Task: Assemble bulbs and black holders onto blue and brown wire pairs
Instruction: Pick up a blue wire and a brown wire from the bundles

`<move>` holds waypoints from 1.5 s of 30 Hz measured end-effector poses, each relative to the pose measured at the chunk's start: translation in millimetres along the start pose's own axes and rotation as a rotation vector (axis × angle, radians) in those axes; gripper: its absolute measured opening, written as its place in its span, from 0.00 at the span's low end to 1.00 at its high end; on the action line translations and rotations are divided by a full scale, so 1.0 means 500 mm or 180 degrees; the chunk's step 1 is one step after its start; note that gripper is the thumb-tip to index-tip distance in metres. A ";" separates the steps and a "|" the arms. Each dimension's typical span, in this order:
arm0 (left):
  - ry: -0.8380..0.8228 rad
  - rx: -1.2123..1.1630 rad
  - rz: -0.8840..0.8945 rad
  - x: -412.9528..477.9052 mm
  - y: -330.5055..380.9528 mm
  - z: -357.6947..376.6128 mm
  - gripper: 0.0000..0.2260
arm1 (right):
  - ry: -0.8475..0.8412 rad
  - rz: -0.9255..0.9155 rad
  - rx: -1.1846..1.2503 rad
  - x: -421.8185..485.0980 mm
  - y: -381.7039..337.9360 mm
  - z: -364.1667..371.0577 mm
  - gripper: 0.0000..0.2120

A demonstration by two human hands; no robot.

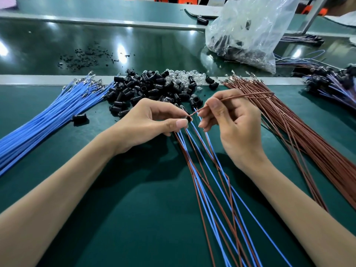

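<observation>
Brown wire (201,110), pinched near its tip in the right grip (231,122) for control, meets a black holder (189,118) pinched in the left grip (152,120), just in front of the holder pile (134,89).

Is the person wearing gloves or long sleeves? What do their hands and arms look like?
No gloves. The left hand and right hand are both bare, with short, plain nails. No rings, watch or bracelet show. The left forearm and right forearm are bare too; no sleeve comes into the picture.
</observation>
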State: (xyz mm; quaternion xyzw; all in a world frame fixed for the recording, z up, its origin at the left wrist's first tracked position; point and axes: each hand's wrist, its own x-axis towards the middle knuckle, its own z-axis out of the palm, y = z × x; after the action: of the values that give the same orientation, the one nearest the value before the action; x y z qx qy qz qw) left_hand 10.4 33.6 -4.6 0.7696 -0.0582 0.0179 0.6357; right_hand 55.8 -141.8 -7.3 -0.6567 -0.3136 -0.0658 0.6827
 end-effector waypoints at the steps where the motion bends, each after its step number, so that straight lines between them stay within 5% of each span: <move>1: 0.0012 0.0001 0.0007 0.000 0.000 0.002 0.10 | -0.0061 0.0045 -0.0025 -0.001 0.000 0.000 0.06; 10: -0.0098 0.0213 0.0121 0.000 0.001 0.009 0.08 | -0.0554 0.0442 -0.0182 -0.003 0.005 0.000 0.04; 15: -0.0025 0.0171 0.0057 0.001 0.003 0.012 0.08 | 0.0116 0.1028 0.1317 0.015 0.001 -0.015 0.09; 20: -0.0114 0.0185 -0.0001 0.001 0.014 0.021 0.09 | -0.0104 0.0757 0.0288 0.008 0.012 -0.014 0.09; 23: -0.0215 0.0269 -0.0094 0.002 0.020 0.025 0.12 | -0.0282 0.0884 0.0293 0.008 0.010 -0.014 0.09; 29: -0.0201 0.0435 -0.0247 0.002 0.038 0.006 0.12 | 0.0789 0.1583 0.1542 0.032 0.013 -0.034 0.12; 42: -0.0175 0.0387 -0.0460 0.001 0.060 0.020 0.07 | -0.0145 0.1576 0.0530 0.031 0.029 -0.057 0.10; 45: -0.0263 0.0369 -0.0578 0.002 0.059 0.011 0.06 | 0.0115 0.1445 -0.0264 0.037 0.046 -0.071 0.12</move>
State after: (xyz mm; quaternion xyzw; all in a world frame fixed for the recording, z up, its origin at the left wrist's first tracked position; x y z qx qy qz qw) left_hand 7.7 22.7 23.1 0.8072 -0.0132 -0.0682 0.5862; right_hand 94.1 -166.0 -15.2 -0.7366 -0.1426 0.0647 0.6579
